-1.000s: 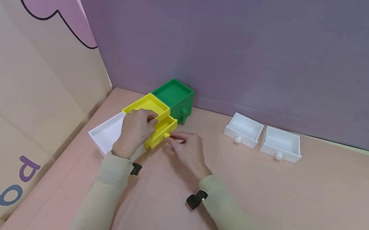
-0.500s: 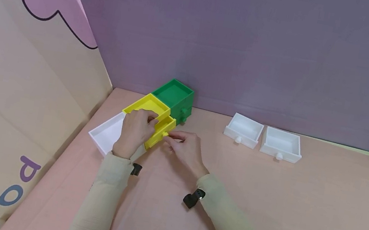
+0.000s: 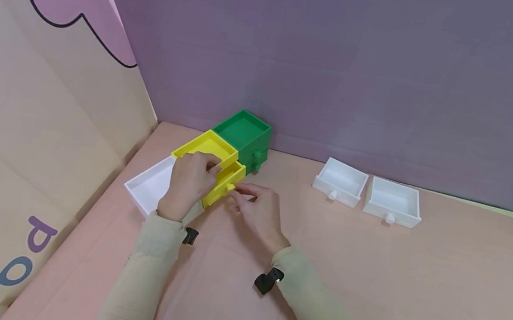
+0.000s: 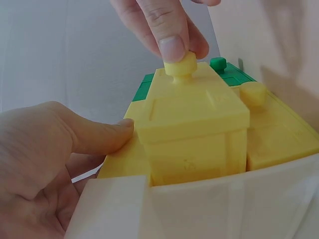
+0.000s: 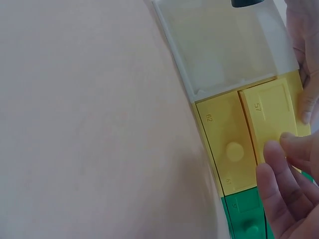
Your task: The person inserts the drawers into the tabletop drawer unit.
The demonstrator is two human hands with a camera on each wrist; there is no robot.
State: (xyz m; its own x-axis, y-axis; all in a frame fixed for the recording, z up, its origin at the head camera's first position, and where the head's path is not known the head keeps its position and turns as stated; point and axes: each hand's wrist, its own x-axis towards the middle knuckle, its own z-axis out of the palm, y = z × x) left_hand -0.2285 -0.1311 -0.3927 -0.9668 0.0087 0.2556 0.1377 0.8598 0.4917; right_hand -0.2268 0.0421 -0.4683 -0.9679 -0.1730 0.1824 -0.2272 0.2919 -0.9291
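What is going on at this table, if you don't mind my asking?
Someone is working on a small set of drawers. Their right hand pinches the knob of the upper yellow drawer, which sticks out of its yellow box, while the left hand grips that box near its top edge. The lower yellow drawer sits pushed in. A green box and a white box stand on either side, and two white drawers lie off to the right.
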